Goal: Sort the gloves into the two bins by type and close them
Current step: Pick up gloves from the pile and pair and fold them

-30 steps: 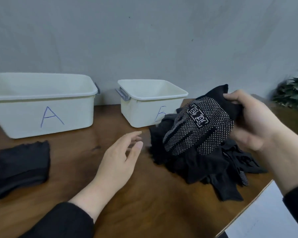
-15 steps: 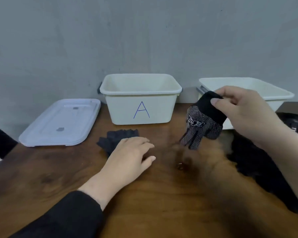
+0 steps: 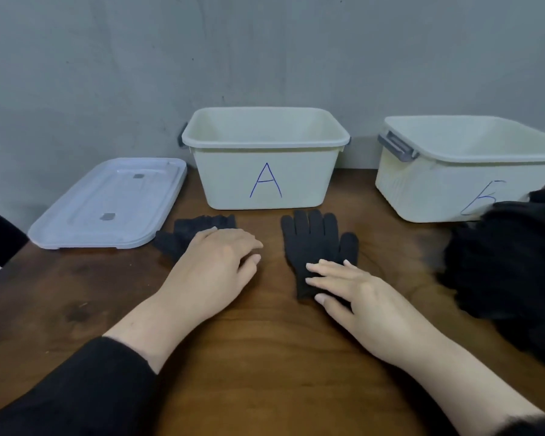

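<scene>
Right hand rests flat on the black glove's cuff.

- Bin A: cream-white, a blue "A" drawn on its front, grey latches at the rim.
- Bin B, at 3 o'clock of bin A: cream-white, blue letter on the front, grey latch.
- Lid, at 9 o'clock of bin A: pale translucent white with two small grey patches.
- Flat glove, at 6 o'clock of bin A: plain black.
- Left gloves: plain black knit.
- Pile, at 5 o'clock of bin B: black.
- Table: dark brown wood grain.
- Wall: grey.
- Sleeve: black.
</scene>
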A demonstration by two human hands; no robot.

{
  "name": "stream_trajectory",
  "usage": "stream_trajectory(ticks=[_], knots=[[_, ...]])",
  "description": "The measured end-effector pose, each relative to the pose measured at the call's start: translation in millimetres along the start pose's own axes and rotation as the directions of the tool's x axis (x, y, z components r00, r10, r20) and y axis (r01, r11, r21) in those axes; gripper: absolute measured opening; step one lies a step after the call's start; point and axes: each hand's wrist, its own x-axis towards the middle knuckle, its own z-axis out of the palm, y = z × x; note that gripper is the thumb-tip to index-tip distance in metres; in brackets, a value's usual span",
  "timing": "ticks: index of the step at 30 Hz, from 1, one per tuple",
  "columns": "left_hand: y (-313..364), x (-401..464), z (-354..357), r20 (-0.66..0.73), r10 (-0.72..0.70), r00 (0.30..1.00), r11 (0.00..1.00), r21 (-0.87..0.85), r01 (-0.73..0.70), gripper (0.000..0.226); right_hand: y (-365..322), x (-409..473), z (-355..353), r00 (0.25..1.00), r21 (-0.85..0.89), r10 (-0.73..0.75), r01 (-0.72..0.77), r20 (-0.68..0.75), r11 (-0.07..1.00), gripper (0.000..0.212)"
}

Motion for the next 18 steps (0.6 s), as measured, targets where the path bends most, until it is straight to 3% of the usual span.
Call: stream_trajectory(ticks=[3,9,13,16,18], knots=[[23.5,0.9,7.6,-0.018,0.108,0.994,0.993,-0.055,-0.109,0.03,-0.6,1.9,1.9,0.999,0.007,-0.014,0.013,0.034,1.0,0.038],[41.6,5.8,27.5,0.129,0.174,0.976,0.983,-0.076,-0.165,0.038,0.1,-1.2,0.3,0.999,0.084,-0.028,0.029,-0.02,0.996,0.035],[36.6,4.9,27.7,0.104,0.171,0.98,0.984,-0.066,-0.164,0.036,-3.0,-7.0,-7.9,0.977,0.111,0.071,-0.05,-0.2,0.993,0.024],[37.3,5.5,29.3,0.086,0.191,0.978,0.982,-0.032,-0.189,0.041,-4.4,-11.2,-6.7,0.984,0.09,0.091,-0.078,-0.155,0.993,0.024],[39.8,7.1,31.7,0.073,0.194,0.978,0.981,-0.009,-0.194,0.039,-3.2,-15.1,-7.0,0.976,0.168,0.136,-0.107,-0.17,0.98,0.025]])
